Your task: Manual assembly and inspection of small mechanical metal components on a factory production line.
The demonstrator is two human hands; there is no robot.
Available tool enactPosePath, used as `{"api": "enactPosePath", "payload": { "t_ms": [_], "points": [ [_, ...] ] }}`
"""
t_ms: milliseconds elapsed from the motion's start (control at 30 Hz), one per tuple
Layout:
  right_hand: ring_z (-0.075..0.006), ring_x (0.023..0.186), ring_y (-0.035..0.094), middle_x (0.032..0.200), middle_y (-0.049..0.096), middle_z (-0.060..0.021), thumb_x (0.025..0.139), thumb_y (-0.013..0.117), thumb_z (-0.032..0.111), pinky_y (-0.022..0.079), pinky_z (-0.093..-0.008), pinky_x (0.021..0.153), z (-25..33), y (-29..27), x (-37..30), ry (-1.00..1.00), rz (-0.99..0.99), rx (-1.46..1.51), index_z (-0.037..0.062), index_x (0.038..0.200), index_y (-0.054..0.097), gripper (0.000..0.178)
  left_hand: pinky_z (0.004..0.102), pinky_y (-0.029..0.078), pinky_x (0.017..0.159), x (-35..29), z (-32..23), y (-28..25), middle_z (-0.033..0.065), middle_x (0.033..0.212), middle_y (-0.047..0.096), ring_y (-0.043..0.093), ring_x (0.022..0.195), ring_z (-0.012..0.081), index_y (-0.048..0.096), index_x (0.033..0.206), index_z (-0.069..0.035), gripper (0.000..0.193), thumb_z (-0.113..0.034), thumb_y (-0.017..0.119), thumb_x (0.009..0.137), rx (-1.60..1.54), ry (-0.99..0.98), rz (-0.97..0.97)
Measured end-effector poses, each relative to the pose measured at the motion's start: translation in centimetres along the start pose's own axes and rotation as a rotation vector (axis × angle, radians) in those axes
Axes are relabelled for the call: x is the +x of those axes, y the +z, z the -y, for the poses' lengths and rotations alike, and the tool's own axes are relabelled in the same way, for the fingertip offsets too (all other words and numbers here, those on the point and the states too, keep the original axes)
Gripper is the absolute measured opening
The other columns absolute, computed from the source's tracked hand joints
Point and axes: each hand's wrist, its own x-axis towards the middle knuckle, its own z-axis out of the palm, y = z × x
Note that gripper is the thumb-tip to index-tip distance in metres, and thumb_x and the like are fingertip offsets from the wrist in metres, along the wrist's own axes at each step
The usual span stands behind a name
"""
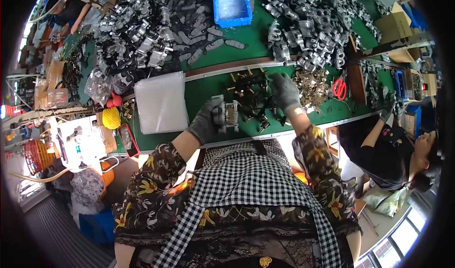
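My left hand [204, 121], in a grey glove, is closed around a silver metal brake caliper [231, 116], held low over the green bench near its front edge. To the right, my gloved right hand [286, 93] has its fingers drawn together between a heap of black and brass-coloured pins [252, 90] and a pile of small brass-coloured metal clips [311, 85]. Anything between those fingertips is too small to make out. Left of the caliper lies a stack of clear plastic bags [161, 103].
Silver calipers [308, 26] heap at the back right, more calipers [130, 38] at the back left. Brake pads [201, 38] lie beside a blue bin [232, 6]. Red scissors [339, 89] rest near the clips. A phone [128, 139] lies left. A co-worker [393, 147] sits at right.
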Motion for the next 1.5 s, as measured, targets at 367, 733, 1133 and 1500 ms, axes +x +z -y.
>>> {"api": "enactPosePath", "payload": {
  "t_ms": [367,733,1133,1500],
  "points": [
    [-0.0270,0.086,0.064,0.089,0.064,-0.0106,0.079,0.060,0.023,0.050,-0.0407,0.073,0.1,5.3,9.0,-0.425,0.574,-0.677,0.0162,0.095,0.068,0.019,0.0409,0.055,0.066,-2.8,-1.2,-0.3,0.0069,0.085,0.067,0.065,0.075,0.0214,0.064,0.093,-0.012,0.031,-0.040,0.061,0.080,-0.182,0.156,-0.334],
    [-0.0228,0.075,0.063,0.083,0.067,-0.0108,0.078,0.069,0.020,0.051,-0.0360,0.064,1.8,-6.1,14.0,-0.187,0.902,0.184,0.0011,0.088,0.065,0.021,0.0431,0.055,0.072,-2.1,-1.9,0.8,0.0065,0.091,0.067,0.064,0.080,0.0238,0.064,0.102,-0.009,0.036,-0.040,0.057,0.083,-0.264,0.224,-0.318],
    [-0.0253,0.085,0.063,0.091,0.066,-0.0098,0.087,0.059,0.012,0.052,-0.0356,0.069,0.7,5.4,37.1,0.242,0.255,0.573,0.0061,0.115,0.059,0.029,0.0374,0.054,0.067,0.5,-5.1,1.5,0.0066,0.090,0.067,0.065,0.078,0.0210,0.063,0.104,-0.008,0.040,-0.042,0.058,0.082,-0.284,0.354,-0.307],
    [-0.0319,0.108,0.059,0.117,0.060,-0.0186,0.077,0.065,0.029,0.048,-0.0389,0.090,5.2,11.2,42.4,-0.394,0.953,-1.029,0.0059,0.116,0.062,0.045,0.0270,0.036,0.041,0.9,-7.5,1.9,-0.0059,0.055,0.046,0.043,0.044,0.0080,0.054,0.074,-0.018,0.028,-0.044,0.064,0.081,-0.289,0.351,-0.321]
  ]
}}
